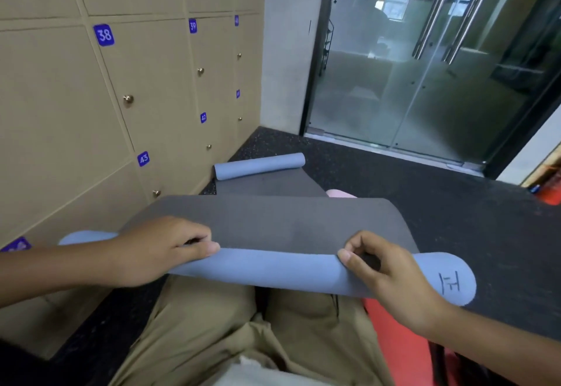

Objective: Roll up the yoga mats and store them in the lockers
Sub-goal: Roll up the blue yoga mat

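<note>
A yoga mat (273, 221), grey on one face and blue on the other, stretches away from me across the dark floor. Its near end is folded over so the blue face (273, 270) shows, held up above my knees. My left hand (161, 249) pinches that fold on the left, thumb on the blue side. My right hand (382, 267) pinches it on the right. The far end of the mat is curled into a blue roll (259, 165) near the lockers. Tan lockers (76, 112) with blue number plates 38, 39, 42, 43 line the wall on the left, all doors closed.
A glass sliding door (425, 66) stands ahead on the right. Black speckled floor (455, 212) lies around the mat. A red mat (400, 340) lies under my right leg, and a pink object (340, 193) shows behind the held mat. Red items (551, 188) sit at the far right edge.
</note>
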Demonstrator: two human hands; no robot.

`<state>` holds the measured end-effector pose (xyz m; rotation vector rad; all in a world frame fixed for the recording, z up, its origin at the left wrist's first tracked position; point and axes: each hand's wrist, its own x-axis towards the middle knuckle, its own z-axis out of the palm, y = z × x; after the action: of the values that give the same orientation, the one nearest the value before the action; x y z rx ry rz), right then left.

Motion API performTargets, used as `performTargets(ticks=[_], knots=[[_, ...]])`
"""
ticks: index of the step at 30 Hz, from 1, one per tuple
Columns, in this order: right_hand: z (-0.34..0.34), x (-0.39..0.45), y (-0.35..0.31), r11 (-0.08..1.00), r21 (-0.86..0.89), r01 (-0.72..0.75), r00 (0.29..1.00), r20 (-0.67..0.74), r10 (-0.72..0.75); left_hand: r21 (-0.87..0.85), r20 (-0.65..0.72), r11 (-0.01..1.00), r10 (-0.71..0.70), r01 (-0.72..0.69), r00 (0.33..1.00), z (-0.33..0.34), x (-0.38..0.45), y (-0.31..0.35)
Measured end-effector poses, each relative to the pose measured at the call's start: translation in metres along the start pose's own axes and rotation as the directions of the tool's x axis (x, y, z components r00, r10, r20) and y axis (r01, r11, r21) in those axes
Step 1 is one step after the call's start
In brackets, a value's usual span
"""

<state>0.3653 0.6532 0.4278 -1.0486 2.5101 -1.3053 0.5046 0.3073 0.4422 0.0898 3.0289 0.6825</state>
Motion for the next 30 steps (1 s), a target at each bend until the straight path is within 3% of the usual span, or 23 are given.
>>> performTargets(ticks=[5, 9, 12, 15, 20, 24, 30], knots=[[0.005, -0.013, 0.001, 0.990, 0.135, -0.027, 0.992, 0.124, 0.010, -0.054, -0.010, 0.996, -0.069, 0.068, 0.998, 0.013, -0.025, -0.002], [0.021, -0.018, 0.011, 0.992, 0.090, -0.090, 0.977, 0.200, 0.070, -0.175, 0.053, 0.975, -0.126, 0.133, 0.991, 0.042, -0.041, 0.000], [0.029, -0.025, 0.018, 0.995, 0.038, -0.088, 0.981, 0.176, 0.080, -0.315, 0.080, 0.931, -0.170, 0.186, 0.982, 0.061, -0.046, -0.004], [0.035, -0.030, 0.024, 0.997, -0.070, -0.023, 0.994, 0.107, 0.031, -0.404, -0.010, 0.895, -0.210, 0.188, 0.978, 0.069, -0.045, -0.004], [0.049, -0.036, 0.040, 0.972, -0.216, 0.088, 0.994, 0.084, -0.072, -0.231, -0.241, 0.973, -0.059, 0.002, 0.969, 0.071, -0.039, 0.002], [0.050, -0.035, 0.045, 0.956, -0.223, 0.188, 0.982, 0.064, -0.178, -0.084, -0.257, 0.994, 0.049, -0.073, 0.965, 0.079, -0.036, -0.010], [0.050, -0.034, 0.050, 0.914, -0.246, 0.323, 0.942, 0.179, -0.285, 0.170, -0.228, 0.955, 0.280, -0.245, 0.933, 0.088, -0.039, -0.023]])
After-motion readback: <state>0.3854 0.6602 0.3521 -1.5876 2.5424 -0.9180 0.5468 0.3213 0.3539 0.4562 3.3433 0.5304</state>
